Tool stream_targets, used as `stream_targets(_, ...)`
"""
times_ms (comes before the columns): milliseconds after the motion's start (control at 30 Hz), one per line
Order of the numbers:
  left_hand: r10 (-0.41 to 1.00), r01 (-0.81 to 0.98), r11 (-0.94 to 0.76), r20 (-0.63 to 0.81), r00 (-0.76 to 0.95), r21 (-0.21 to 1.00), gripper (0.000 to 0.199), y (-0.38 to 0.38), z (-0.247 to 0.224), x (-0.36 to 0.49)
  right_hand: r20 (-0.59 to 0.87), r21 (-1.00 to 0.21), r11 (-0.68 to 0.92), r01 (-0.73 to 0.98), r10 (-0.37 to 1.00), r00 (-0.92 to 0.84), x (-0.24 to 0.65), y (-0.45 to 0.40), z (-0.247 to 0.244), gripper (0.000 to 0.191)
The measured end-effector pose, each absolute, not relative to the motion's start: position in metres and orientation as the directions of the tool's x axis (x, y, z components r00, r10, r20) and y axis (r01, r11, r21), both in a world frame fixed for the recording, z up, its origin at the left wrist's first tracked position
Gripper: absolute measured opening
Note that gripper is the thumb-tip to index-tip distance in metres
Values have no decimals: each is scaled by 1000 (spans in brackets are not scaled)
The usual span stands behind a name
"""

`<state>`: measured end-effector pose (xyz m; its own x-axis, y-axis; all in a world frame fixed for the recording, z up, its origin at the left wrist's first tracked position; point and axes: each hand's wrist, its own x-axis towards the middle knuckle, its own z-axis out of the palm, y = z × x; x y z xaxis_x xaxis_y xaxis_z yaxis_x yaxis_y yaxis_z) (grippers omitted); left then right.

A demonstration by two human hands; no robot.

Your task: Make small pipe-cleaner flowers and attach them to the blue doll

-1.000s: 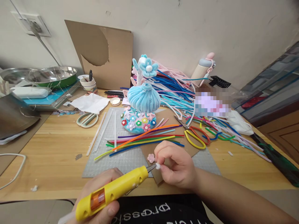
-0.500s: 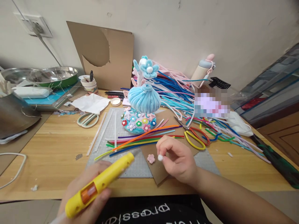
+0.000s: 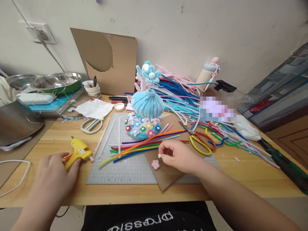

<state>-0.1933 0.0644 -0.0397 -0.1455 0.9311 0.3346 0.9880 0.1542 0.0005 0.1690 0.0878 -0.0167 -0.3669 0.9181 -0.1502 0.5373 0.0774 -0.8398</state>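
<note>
I record the left hand (image 3: 56, 173) at the left of the table (image 3: 48, 141), thumb and fingers closed about the handle of 1 yellow glue gun (image 3: 81, 149). The nozzle points away from the person; I cannot confirm whether the gun's body bears on the wood.

I record the right hand (image 3: 179, 157) above a flat cardboard sheet (image 3: 166, 181), thumb and fingertips pinched together on 1 small white piece (image 3: 159, 156). Its exact form is too small for me to state. Just beside it, on the cardboard near its left edge, lies 1 pink flower (image 3: 155, 164), untouched by either hand.

The cardboard overlaps a grey cutting mat (image 3: 120, 176). Coloured pipe cleaners (image 3: 141, 146) lie in a loose row beyond the hands. Behind them I note 1 light blue pleated ornament (image 3: 147, 103), upright over a round base set with small flowers. Scissors with yellow and red handles (image 3: 200, 146) lie near the right hand.
</note>
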Motion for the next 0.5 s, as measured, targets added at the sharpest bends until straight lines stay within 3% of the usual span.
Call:
stream_targets(67,857,982,186,483,-178,33,28,62,-33,-172,-140,-842,77,534,925,-354,169,88,-19,3)
stream_targets(133,820,986,-16,566,-82,165,19,57,-26,-138,-142,-850,61,523,930,-339,169,89,-20,2)
stream_targets(200,908,840,-358,364,210,408,8,54,-21,-98,-137,-861,49,505,936,-324,168,89,-20,1)
stream_targets(267,890,684,-425,137,434,594,12,54,-20,-59,-109,-877,56,478,944,-310,168,88,-19,3)
stream_targets(300,859,642,-435,76,507,632,14,56,-21,-42,-91,-884,64,464,948,-305,168,88,-19,3)
stream_targets(500,784,694,-494,-77,616,523,11,76,-33,1,-15,-918,80,389,972,-236,169,89,-17,4)
